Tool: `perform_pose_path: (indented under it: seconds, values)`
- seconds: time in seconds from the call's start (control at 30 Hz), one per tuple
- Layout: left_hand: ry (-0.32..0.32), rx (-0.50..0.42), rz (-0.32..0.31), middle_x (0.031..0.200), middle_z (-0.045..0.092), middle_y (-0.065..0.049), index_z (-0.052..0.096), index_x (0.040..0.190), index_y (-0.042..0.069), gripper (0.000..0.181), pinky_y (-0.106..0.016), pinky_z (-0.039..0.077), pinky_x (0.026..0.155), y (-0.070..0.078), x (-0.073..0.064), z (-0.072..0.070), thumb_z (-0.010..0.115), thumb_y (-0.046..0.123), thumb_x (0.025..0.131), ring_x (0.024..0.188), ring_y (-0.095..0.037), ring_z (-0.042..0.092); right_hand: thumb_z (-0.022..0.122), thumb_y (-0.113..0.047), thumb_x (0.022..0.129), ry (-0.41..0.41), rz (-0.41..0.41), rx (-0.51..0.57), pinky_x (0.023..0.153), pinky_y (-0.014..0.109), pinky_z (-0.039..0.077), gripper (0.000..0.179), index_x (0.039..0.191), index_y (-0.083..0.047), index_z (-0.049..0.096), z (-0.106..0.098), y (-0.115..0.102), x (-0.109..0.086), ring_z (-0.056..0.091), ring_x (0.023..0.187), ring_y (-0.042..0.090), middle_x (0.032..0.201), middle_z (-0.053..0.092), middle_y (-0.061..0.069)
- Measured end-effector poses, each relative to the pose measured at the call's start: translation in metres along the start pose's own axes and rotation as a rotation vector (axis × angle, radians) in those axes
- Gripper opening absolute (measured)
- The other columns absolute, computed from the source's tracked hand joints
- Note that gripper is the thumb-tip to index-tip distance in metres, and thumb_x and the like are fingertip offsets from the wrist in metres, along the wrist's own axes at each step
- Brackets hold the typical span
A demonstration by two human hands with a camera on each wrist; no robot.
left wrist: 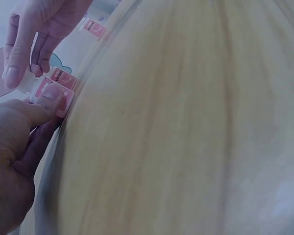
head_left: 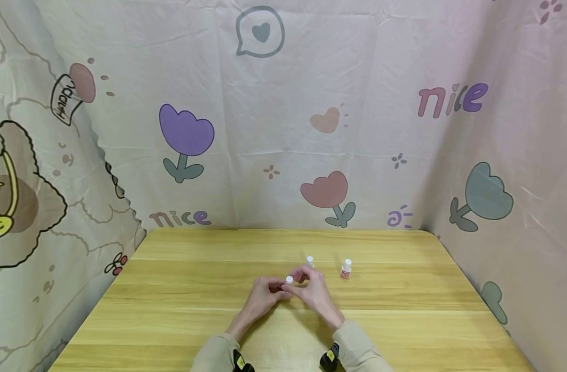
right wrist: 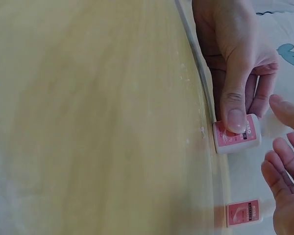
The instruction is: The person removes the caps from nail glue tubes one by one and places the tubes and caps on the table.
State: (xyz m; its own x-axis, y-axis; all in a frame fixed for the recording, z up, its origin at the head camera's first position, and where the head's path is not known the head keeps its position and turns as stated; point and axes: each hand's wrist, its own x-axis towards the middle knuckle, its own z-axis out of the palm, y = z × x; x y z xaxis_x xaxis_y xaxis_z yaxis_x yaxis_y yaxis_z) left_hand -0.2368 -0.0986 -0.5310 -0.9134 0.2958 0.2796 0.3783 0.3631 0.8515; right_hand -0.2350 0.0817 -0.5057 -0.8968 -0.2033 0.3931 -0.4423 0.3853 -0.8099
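Note:
A small white bottle with a pink label point(right wrist: 235, 139) stands upright on the wooden table between both hands. My left hand point(head_left: 264, 294) grips its body, the thumb pressed flat on the label. Around its white cap point(head_left: 289, 279) my right hand point(head_left: 312, 289) holds thumb and fingers apart; in the right wrist view a gap shows between them and the cap. Just behind the right hand is a second such bottle point(head_left: 309, 261), its lower part hidden in the head view. Farther right stands a third bottle point(head_left: 346, 268), capped and upright.
The wooden table point(head_left: 171, 320) reaches back to a printed cloth point(head_left: 274, 113) that hangs behind it and along both sides. Dark devices with yellow marks, one being the right wrist device point(head_left: 330, 357), are strapped at both sleeves.

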Motion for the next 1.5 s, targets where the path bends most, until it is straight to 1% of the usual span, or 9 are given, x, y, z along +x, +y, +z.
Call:
perform_pose_path:
  seconds: [0.1, 0.27, 0.4, 0.63, 0.93, 1.13, 1.23, 1.37, 1.5]
  values:
    - [-0.001, -0.012, -0.003, 0.092, 0.080, -0.005, 0.079, 0.096, 0.011, 0.012, -0.019, 0.056, 0.075, -0.0002, 0.0001, 0.0004, 0.081, 0.013, 0.084, 0.082, -0.007, 0.073, 0.087, -0.010, 0.075, 0.009, 0.006, -0.014, 0.077, 0.032, 0.057, 0.024, 0.092, -0.011, 0.071, 0.0004, -0.0016, 0.0006, 0.060, 0.077, 0.007, 0.084, 0.070, 0.001]
    - [-0.001, -0.026, -0.002, 0.092, 0.080, -0.006, 0.079, 0.096, 0.011, 0.012, -0.019, 0.056, 0.076, 0.0001, 0.0002, 0.0009, 0.080, 0.012, 0.085, 0.084, -0.011, 0.074, 0.086, -0.006, 0.075, 0.017, -0.032, -0.041, 0.077, 0.036, 0.056, 0.021, 0.092, -0.011, 0.073, 0.0006, -0.0022, 0.0012, 0.061, 0.073, 0.006, 0.079, 0.072, 0.001]
    - [-0.001, -0.022, -0.011, 0.091, 0.080, -0.006, 0.079, 0.096, 0.010, 0.012, -0.019, 0.056, 0.076, 0.0013, -0.0003, 0.0005, 0.081, 0.013, 0.084, 0.082, -0.008, 0.073, 0.085, -0.004, 0.075, 0.025, -0.064, -0.057, 0.077, 0.038, 0.055, 0.022, 0.094, -0.010, 0.075, 0.0001, -0.0016, 0.0008, 0.063, 0.073, 0.009, 0.079, 0.073, 0.001]
    - [0.002, -0.015, -0.013, 0.089, 0.079, -0.006, 0.078, 0.094, 0.010, 0.011, -0.019, 0.055, 0.074, 0.0023, -0.0007, -0.0001, 0.081, 0.012, 0.084, 0.079, -0.003, 0.070, 0.084, -0.007, 0.078, 0.026, -0.075, -0.057, 0.079, 0.040, 0.055, 0.021, 0.097, -0.009, 0.076, -0.0016, -0.0028, -0.0009, 0.067, 0.076, 0.015, 0.081, 0.074, 0.002]
    - [0.003, -0.005, -0.003, 0.090, 0.080, -0.006, 0.079, 0.096, 0.009, 0.014, -0.019, 0.055, 0.074, -0.0010, -0.0007, 0.0009, 0.082, 0.013, 0.083, 0.079, -0.003, 0.071, 0.082, -0.002, 0.079, 0.045, -0.178, -0.044, 0.079, 0.038, 0.057, 0.025, 0.102, 0.001, 0.075, -0.0031, 0.0009, -0.0020, 0.069, 0.078, 0.026, 0.087, 0.076, 0.009]
    - [0.005, -0.009, -0.005, 0.091, 0.080, -0.006, 0.079, 0.097, 0.010, 0.015, -0.019, 0.056, 0.074, -0.0013, -0.0003, 0.0010, 0.082, 0.014, 0.083, 0.080, -0.003, 0.072, 0.083, -0.004, 0.079, 0.058, -0.147, -0.026, 0.084, 0.028, 0.054, 0.024, 0.102, -0.002, 0.076, -0.0045, -0.0016, -0.0024, 0.070, 0.078, 0.021, 0.085, 0.076, 0.006]
    - [0.008, -0.010, -0.004, 0.091, 0.080, -0.006, 0.079, 0.096, 0.010, 0.014, -0.019, 0.056, 0.074, -0.0011, -0.0003, 0.0010, 0.082, 0.015, 0.083, 0.080, -0.004, 0.072, 0.083, -0.004, 0.079, 0.066, -0.121, -0.003, 0.087, 0.027, 0.052, 0.025, 0.102, -0.002, 0.076, -0.0048, -0.0038, -0.0025, 0.070, 0.079, 0.020, 0.085, 0.077, 0.005]
    - [0.006, -0.011, 0.002, 0.091, 0.080, -0.005, 0.079, 0.096, 0.011, 0.014, -0.019, 0.056, 0.073, -0.0009, -0.0004, 0.0008, 0.082, 0.015, 0.083, 0.080, -0.004, 0.072, 0.082, -0.001, 0.078, 0.075, -0.073, 0.035, 0.088, 0.029, 0.054, 0.026, 0.103, -0.002, 0.076, -0.0044, -0.0052, -0.0025, 0.070, 0.081, 0.023, 0.087, 0.077, 0.005]
    - [0.006, -0.012, 0.007, 0.091, 0.080, -0.005, 0.079, 0.096, 0.010, 0.013, -0.018, 0.056, 0.074, -0.0001, -0.0002, 0.0005, 0.082, 0.013, 0.083, 0.080, -0.004, 0.072, 0.081, 0.004, 0.077, 0.079, -0.031, 0.024, 0.089, 0.034, 0.057, 0.027, 0.104, 0.000, 0.075, -0.0038, -0.0082, -0.0023, 0.070, 0.081, 0.027, 0.087, 0.076, 0.010]
